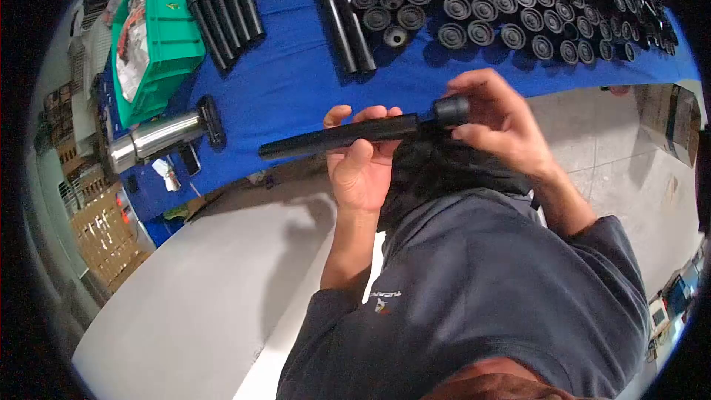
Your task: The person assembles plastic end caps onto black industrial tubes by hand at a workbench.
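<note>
Left hand: closed around the middle of a long black matte cylindrical tube, held roughly level above the near edge of the blue-covered bench. Right hand: fingers curled onto a short black round cap at the tube's right end; cap seated on the end, how fully cannot be told. Judged mid-way through one unit: cap on the tube, seating probably unfinished.

On the bench: many black round ribbed caps in rows at far right, apparently uncapped; two pairs of black tubes and lying further back; green plastic crate of bagged parts at far left; shiny steel cylinder with black end plate near the left edge.

Clearance: open blue cloth just beyond the hands, between tubes and steel cylinder; bench edge directly below the tube; floor open to the right.
</note>
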Motion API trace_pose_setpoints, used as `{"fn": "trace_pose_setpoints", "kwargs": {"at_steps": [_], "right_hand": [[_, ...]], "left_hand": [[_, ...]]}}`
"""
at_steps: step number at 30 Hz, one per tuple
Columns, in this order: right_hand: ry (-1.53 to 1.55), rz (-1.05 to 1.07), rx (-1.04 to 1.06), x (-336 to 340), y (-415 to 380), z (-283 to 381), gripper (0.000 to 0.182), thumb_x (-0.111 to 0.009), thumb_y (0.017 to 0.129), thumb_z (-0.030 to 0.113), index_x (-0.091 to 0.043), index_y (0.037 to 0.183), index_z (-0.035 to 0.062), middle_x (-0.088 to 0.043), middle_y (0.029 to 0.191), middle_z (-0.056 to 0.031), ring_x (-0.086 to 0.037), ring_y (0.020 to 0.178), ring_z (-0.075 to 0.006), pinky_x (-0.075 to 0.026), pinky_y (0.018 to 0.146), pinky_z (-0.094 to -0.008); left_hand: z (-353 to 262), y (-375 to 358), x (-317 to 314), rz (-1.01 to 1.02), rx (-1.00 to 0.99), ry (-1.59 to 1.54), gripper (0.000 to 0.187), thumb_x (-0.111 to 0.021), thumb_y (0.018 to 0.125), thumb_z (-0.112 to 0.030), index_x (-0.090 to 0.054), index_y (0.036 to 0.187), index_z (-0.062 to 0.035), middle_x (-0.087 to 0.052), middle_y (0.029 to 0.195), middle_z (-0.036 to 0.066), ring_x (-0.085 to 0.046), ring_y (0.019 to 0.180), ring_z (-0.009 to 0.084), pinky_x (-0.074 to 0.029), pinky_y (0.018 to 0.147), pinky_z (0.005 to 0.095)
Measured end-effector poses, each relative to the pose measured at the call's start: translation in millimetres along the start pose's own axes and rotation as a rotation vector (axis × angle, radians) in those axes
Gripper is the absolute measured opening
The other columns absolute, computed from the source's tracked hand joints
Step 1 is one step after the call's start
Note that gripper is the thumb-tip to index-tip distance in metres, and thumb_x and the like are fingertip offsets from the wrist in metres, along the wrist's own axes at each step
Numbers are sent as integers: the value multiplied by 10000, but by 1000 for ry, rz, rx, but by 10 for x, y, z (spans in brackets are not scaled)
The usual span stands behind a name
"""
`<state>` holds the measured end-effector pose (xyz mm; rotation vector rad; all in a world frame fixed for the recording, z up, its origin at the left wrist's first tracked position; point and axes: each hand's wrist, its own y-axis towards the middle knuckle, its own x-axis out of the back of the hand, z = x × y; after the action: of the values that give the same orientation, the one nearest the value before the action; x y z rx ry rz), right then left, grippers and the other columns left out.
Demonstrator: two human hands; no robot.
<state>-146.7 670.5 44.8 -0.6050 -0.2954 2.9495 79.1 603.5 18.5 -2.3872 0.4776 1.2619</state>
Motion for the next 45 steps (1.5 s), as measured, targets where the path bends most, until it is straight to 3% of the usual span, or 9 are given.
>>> {"fn": "trace_pose_setpoints", "kwargs": {"at_steps": [2,5,9,12,15,16,34,42,45], "right_hand": [[-42,85,-68,12,-1,-74,503,-668,872,-46,-529,1350,22,-611,1111,-14,-598,1035,-96,-497,912,-270],[118,61,-81,-29,6,-123,488,-675,889,-30,-531,1353,16,-614,1125,-16,-598,1037,-91,-503,910,-263],[40,36,-60,-40,8,-174,465,-719,919,30,-546,1350,9,-618,1159,-21,-603,1016,-89,-515,884,-256],[-66,-12,-17,-85,6,-215,435,-748,903,63,-586,1302,1,-646,1142,-59,-634,1002,-140,-522,869,-281],[-576,63,206,-43,34,-42,398,-756,881,77,-619,1244,-12,-670,1111,-115,-663,992,-225,-525,861,-327],[-616,55,291,-66,49,-12,388,-765,862,93,-633,1209,-21,-675,1099,-162,-670,996,-301,-524,856,-369],[-703,78,328,-85,76,-111,376,-747,886,93,-613,1211,-40,-670,1132,-188,-665,1028,-351,-526,890,-402],[-783,49,327,-146,82,-103,372,-744,896,89,-619,1231,-15,-656,1087,-170,-669,899,-317,-546,757,-368],[-814,54,317,-143,88,-93,374,-746,896,92,-622,1235,-5,-651,1078,-160,-666,857,-299,-545,713,-354]], "left_hand": [[76,41,-67,9,8,24,551,-753,892,-48,-472,1353,-158,-650,1268,206,-615,1230,391,-546,1047,499],[107,94,-133,2,-29,102,521,-721,904,-32,-467,1343,-152,-650,1249,209,-617,1218,402,-552,1036,511],[110,109,-170,11,-54,165,485,-682,921,-36,-464,1337,-157,-645,1247,210,-609,1221,429,-565,1011,527],[148,113,-176,8,-52,142,440,-665,931,-38,-476,1310,-156,-644,1238,217,-598,1230,456,-567,1001,557],[148,99,-150,1,-9,127,374,-637,947,-36,-486,1272,-143,-641,1227,227,-598,1226,470,-566,998,576],[149,98,-140,9,-15,154,359,-633,950,-36,-489,1262,-140,-641,1226,230,-602,1219,468,-568,996,576],[191,105,-128,-106,40,84,293,-613,959,22,-507,1198,-109,-648,1198,226,-653,1160,395,-613,951,496],[189,122,-136,-125,40,83,296,-643,937,28,-505,1169,-95,-651,1195,222,-658,1154,391,-616,944,496],[193,117,-47,-96,48,136,303,-595,949,25,-514,1210,-104,-639,1206,241,-624,1193,434,-608,945,547]]}}
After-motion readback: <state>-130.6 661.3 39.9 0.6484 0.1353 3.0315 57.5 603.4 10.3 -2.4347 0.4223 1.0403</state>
